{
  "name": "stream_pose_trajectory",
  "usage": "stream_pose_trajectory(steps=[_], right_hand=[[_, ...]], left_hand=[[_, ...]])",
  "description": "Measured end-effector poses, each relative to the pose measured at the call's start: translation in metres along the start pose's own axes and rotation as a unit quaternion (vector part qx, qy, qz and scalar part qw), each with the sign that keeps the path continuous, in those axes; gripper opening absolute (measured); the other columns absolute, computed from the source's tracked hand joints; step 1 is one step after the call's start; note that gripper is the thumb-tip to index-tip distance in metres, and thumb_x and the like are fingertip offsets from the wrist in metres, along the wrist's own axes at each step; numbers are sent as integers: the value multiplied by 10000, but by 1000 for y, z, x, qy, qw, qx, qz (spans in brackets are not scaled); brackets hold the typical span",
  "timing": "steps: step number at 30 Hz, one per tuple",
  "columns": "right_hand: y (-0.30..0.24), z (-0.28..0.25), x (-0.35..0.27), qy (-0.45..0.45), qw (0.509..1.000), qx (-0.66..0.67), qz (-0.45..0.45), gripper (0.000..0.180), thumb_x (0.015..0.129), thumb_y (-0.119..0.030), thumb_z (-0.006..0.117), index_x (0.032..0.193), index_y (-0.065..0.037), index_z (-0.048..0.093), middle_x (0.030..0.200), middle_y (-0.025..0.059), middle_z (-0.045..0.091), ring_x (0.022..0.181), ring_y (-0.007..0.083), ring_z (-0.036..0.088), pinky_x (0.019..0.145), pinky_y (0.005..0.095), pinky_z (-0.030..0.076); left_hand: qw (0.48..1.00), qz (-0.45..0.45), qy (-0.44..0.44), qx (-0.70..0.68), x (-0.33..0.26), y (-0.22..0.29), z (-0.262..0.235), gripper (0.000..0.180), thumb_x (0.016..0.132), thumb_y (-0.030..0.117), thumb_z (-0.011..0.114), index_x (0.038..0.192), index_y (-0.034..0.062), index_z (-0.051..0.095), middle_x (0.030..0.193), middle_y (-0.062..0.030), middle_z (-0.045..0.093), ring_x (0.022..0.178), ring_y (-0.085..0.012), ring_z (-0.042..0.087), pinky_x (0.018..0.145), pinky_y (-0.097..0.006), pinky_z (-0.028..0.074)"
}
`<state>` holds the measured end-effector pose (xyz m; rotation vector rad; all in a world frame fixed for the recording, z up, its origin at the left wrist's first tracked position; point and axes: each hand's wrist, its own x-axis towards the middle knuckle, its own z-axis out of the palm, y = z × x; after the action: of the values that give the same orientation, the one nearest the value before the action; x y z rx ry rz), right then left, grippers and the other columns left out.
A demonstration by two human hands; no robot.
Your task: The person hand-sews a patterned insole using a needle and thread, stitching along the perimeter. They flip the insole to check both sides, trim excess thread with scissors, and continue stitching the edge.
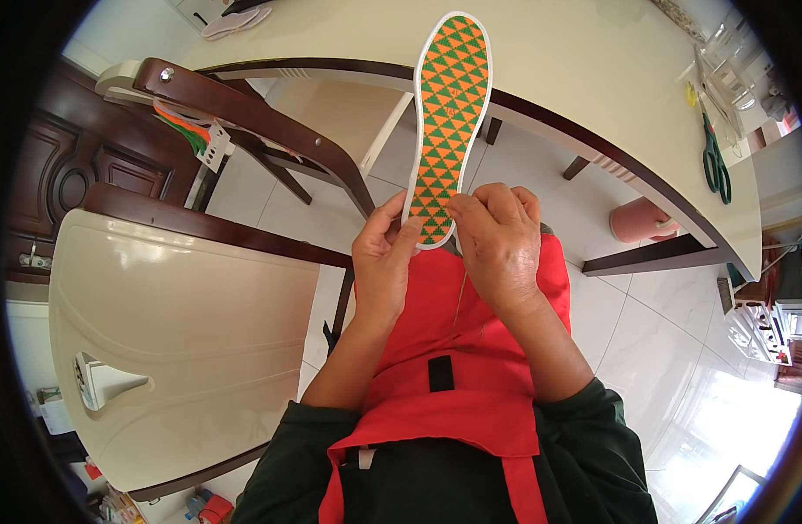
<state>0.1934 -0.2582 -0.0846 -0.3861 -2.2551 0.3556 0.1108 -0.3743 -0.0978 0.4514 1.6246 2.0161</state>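
Observation:
An embroidered insole with green and orange triangles and a white edge stands up in front of me, heel end down. My left hand grips it at the heel, thumb on the patterned face and fingers behind. At the heel's right edge, my right hand is closed in a pinch against the pattern. Whatever those fingertips hold, if anything, is too small or hidden to make out. Below the hands, a thin thread-like line runs down over my red apron.
The cream table curves across ahead, with green-handled scissors at its right and a pair of pale insoles far left. Orange and green threads on a white punched card hang by the chair armrest. A pink bucket sits under the table.

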Motion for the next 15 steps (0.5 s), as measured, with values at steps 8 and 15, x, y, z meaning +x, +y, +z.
stream_pose_trajectory(steps=[8, 15], right_hand=[[-2, 0, -2, 17, 996, 66, 62, 99, 752, -77, 660, 851, -72, 658, 786, 28, 516, 720, 212, 533, 735, 347, 427], [-4, -3, -1, 0, 995, 74, 72, 100, 762, -36, 673, 855, -70, 660, 807, 47, 528, 753, 230, 515, 691, 337, 427]], left_hand=[[1000, -3, 6, -16, -1, 1, 2, 356, 905, 43, 534, 1256, -11, 510, 1008, -52, 632, 853, -73, 605, 647, -196, 478], [1000, 3, 3, -10, -3, 4, 3, 348, 907, 52, 537, 1249, -11, 515, 1005, -48, 628, 840, -64, 600, 638, -190, 473]])
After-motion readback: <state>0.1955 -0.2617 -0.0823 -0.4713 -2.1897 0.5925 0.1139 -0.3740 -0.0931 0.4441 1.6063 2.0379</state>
